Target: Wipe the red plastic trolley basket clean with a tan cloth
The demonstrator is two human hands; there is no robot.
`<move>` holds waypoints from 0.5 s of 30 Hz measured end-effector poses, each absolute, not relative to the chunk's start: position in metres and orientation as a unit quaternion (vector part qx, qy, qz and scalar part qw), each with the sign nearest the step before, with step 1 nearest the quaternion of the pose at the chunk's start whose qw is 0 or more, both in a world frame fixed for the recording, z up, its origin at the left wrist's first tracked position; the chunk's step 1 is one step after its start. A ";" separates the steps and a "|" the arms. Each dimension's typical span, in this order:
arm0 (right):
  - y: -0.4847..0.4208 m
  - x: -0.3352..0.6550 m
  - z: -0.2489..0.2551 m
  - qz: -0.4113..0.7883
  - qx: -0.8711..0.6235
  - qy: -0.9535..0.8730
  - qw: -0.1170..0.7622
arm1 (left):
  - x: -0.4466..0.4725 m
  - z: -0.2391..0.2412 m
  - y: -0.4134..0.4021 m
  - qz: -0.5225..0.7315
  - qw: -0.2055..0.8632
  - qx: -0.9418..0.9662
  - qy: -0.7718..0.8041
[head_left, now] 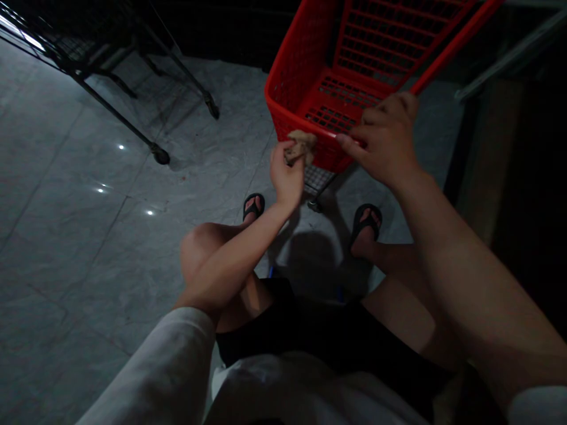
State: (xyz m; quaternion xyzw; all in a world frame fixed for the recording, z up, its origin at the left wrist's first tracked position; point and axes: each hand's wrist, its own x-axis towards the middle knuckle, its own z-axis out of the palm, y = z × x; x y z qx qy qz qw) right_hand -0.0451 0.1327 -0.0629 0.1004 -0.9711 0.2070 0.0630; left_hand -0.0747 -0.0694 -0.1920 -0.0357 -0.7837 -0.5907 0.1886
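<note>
Rag [302, 146], tan and crumpled, pinched between thumb and fingers of the left hand [287, 176], bunched at the fingertips with folds poking out beyond them. Held up to the near rim of a red plastic shopping cart [303, 71], overlapping the outer wall in view; hard to tell how firmly pressed. At the right-hand corner of that same rim, fingers of the right hand [390, 139] curled over the edge, thumb stretched along it toward the rag. Below, 2 black flip-flops [367, 216] on grey tiled floor [110, 248].
</note>
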 end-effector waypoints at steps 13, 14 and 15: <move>0.132 -0.048 -0.077 0.111 0.074 -0.985 0.107 | -0.018 -0.182 -0.019 -0.593 0.088 -0.160 -0.784; 0.132 -0.047 -0.077 0.106 0.078 -0.985 0.113 | -0.014 -0.178 -0.014 -0.590 0.079 -0.183 -0.783; 0.131 -0.046 -0.076 0.101 0.080 -0.984 0.123 | -0.014 -0.175 -0.012 -0.587 0.080 -0.195 -0.781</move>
